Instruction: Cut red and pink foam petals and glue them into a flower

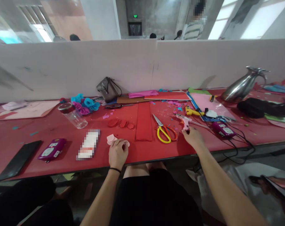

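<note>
My left hand [118, 153], a dark band at its wrist, is closed with its fingertips pinched on a pale pink paper piece [111, 138] near the table's front edge. What lies under the fingers is partly hidden. On the right, my right hand [193, 137] has its fingers round the handle of a pink-and-white hot glue gun [185, 121] lying on the table. Between the hands are scissors [164, 133] with yellow and orange handles and a folded strip of red paper [144, 122]. Several cut red paper petals [123, 123] lie beyond my left hand.
A glass jar [73, 116], paper flowers [85, 104], a phone [88, 145] and a purple box [52, 150] stand left. A yellow glue gun [191, 111], another purple box [223, 129] with cables and a steel jug [240, 86] are right. A white partition [97, 59] borders the table.
</note>
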{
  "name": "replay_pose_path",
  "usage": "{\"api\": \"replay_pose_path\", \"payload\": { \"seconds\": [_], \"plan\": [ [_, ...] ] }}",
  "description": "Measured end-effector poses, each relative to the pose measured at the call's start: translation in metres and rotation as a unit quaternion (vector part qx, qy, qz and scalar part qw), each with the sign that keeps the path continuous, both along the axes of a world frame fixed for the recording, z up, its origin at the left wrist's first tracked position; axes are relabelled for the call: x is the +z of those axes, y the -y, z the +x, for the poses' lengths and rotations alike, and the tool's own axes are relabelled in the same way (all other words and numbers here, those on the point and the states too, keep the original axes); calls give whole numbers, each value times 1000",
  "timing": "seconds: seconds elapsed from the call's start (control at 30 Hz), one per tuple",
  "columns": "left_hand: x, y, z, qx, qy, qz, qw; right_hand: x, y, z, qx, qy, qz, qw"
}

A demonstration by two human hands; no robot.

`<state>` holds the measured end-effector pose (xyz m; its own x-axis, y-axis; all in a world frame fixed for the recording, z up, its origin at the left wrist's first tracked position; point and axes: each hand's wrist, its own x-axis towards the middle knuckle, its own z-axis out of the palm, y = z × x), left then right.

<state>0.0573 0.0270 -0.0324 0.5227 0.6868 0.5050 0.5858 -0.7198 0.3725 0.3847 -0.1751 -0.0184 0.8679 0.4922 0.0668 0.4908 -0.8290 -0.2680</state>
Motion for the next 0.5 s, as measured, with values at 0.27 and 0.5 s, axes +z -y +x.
{"api": "replay_pose_path", "payload": {
  "seconds": [0.27,0.5],
  "plan": [
    [-1,-1,-1,4,-8,7,1000,-2,18,-4,60,34,10,998],
    [-3,0,-1,2,-18,25,1000,22,25,52,-29,79,38,996]
  ]
}}
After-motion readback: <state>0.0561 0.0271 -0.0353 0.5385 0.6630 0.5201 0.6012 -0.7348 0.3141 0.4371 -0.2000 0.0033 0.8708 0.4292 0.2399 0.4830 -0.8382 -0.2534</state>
